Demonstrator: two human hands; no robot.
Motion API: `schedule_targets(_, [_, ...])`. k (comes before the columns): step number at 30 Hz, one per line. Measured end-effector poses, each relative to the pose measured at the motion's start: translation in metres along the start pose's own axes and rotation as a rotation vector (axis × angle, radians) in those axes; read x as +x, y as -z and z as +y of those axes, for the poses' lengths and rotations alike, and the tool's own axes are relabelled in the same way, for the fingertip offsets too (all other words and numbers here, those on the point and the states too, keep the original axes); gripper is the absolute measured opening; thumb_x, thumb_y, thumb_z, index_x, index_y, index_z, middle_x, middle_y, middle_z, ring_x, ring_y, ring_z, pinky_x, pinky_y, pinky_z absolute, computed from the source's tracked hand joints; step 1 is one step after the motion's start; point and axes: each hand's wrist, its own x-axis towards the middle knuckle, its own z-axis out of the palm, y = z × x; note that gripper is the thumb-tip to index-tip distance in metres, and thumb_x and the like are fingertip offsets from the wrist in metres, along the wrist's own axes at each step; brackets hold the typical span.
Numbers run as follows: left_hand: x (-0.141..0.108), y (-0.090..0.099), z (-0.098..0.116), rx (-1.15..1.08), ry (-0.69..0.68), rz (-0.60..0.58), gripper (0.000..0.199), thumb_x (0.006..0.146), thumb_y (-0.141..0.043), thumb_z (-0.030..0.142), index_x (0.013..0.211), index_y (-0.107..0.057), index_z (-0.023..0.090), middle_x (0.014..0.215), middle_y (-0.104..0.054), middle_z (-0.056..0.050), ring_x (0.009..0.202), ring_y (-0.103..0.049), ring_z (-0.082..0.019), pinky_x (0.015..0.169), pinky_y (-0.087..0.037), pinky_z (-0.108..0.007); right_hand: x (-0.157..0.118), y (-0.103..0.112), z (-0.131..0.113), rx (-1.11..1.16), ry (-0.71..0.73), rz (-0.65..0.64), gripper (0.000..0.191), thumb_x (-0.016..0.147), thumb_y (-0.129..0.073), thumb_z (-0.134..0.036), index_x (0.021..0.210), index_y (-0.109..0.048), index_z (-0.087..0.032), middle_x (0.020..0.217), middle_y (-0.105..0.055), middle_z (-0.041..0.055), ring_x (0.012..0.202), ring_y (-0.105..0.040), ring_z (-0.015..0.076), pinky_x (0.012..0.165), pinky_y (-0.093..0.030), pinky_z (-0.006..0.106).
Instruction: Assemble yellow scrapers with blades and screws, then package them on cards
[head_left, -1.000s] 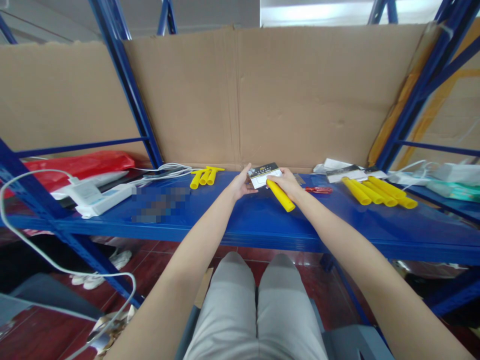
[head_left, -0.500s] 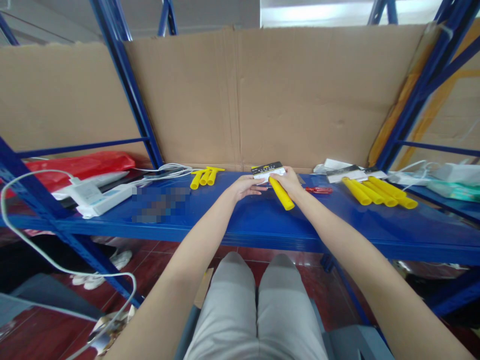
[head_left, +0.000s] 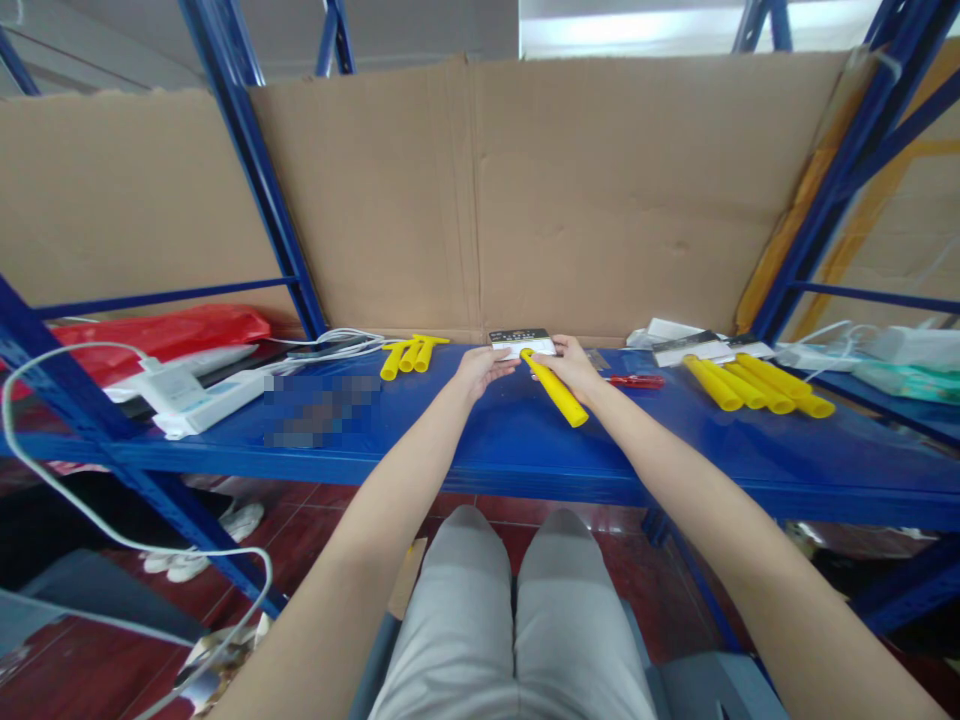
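A black-and-white card (head_left: pixel 519 342) is on a yellow-handled tool (head_left: pixel 559 390) between my hands, above the blue shelf (head_left: pixel 495 440). My right hand (head_left: pixel 573 366) grips the tool near the card's right end. At the card's left end, my left hand (head_left: pixel 481 371) has its fingers closed on the edge. The yellow handle slants down toward the front right. A red tool (head_left: pixel 636 381) lies just right of my right hand. What lies behind the card is hidden.
Several yellow handles with cards (head_left: pixel 742 385) lie at the right. Yellow T-shaped pieces (head_left: pixel 415 354) rest at the back left. A white power strip (head_left: pixel 214 402), cables and a red bag (head_left: pixel 180 335) are farther left. Blue posts and cardboard (head_left: pixel 637 190) bound the shelf.
The card has shifted slightly left and turned more level. The yellow handle's upper end has moved left with it. My left hand has closed in on the card's left edge.
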Motion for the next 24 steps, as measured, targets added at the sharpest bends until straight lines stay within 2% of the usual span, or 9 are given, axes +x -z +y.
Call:
schedule_targets(3, [0.0,-0.001,0.001,-0.021,-0.005,0.035,0.022,0.082,-0.061,-0.004,0.103,-0.068,-0.001,0.073,-0.072,-0.012,0.051,-0.067,-0.013,0.058,-0.056,-0.02,-0.003,-0.003,-0.001,-0.011,-0.031,0.022,0.058,0.068,-0.072,-0.01,0.116,-0.042,-0.023,0.129,-0.056,0.0108,0.065,-0.067,0.0117,0.058,-0.062,0.031])
schedule_targets(9, [-0.001,-0.002,0.002,-0.024,-0.015,0.078,0.019,0.082,-0.06,-0.004,0.1,-0.067,-0.004,0.064,-0.069,-0.009,0.047,-0.065,-0.013,0.059,-0.057,-0.02,-0.011,-0.005,-0.008,-0.029,-0.014,0.02,0.066,0.068,-0.073,-0.008,0.125,-0.042,-0.024,0.144,-0.044,0.0134,0.074,-0.069,0.0142,0.063,-0.063,0.032])
schedule_targets(11, [-0.001,-0.002,0.002,-0.019,-0.015,0.087,0.017,0.082,-0.06,-0.004,0.098,-0.067,-0.002,0.062,-0.068,-0.008,0.046,-0.064,-0.012,0.06,-0.058,-0.02,-0.013,-0.005,-0.01,-0.034,-0.018,-0.013,0.065,0.069,-0.073,-0.008,0.125,-0.044,-0.022,0.14,-0.048,0.0136,0.075,-0.069,0.0149,0.064,-0.063,0.033])
schedule_targets(15, [0.0,-0.002,0.001,-0.013,-0.024,0.126,0.02,0.081,-0.062,-0.004,0.1,-0.066,-0.002,0.065,-0.068,-0.009,0.049,-0.066,-0.013,0.068,-0.06,-0.024,-0.012,-0.002,-0.009,-0.094,-0.036,-0.099,0.056,0.073,-0.071,-0.012,0.124,-0.048,-0.019,0.118,-0.064,0.012,0.068,-0.067,0.0145,0.067,-0.062,0.034])
schedule_targets(20, [0.002,-0.002,0.0,-0.036,-0.043,0.134,0.021,0.081,-0.062,-0.005,0.101,-0.064,-0.002,0.068,-0.069,-0.009,0.048,-0.064,-0.012,0.068,-0.061,-0.025,-0.007,0.0,-0.004,-0.136,-0.03,-0.105,0.057,0.072,-0.073,-0.017,0.125,-0.05,-0.02,0.108,-0.068,0.0081,0.07,-0.068,0.0149,0.065,-0.061,0.031])
schedule_targets(24, [0.005,0.0,-0.002,-0.038,-0.027,0.118,0.023,0.08,-0.062,-0.006,0.102,-0.064,-0.004,0.07,-0.069,-0.011,0.051,-0.066,-0.013,0.07,-0.061,-0.027,-0.007,0.0,-0.004,-0.123,-0.026,-0.095,0.054,0.07,-0.073,-0.014,0.12,-0.053,-0.02,0.1,-0.07,0.0065,0.067,-0.067,0.015,0.062,-0.06,0.031])
